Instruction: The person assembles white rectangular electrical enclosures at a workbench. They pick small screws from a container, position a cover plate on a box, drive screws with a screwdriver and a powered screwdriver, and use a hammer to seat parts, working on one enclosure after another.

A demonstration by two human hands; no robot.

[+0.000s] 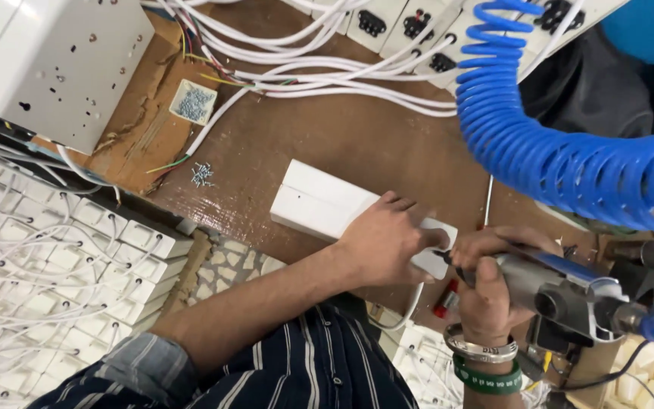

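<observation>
Holding the white box (327,203) flat near the middle of the frame, the left hand (384,242) has its grip closed over the box's right end. The right hand (486,284) is wrapped tight around a grey air screwdriver (546,288), tip right beside the left fingers (418,235). If the tip slips, it could poke them. The blue coiled hose (554,151) hangs close at upper right and could tug the tool. Loose screws (202,174) and white wires (342,76) crowd the brown bench (372,144).
</observation>
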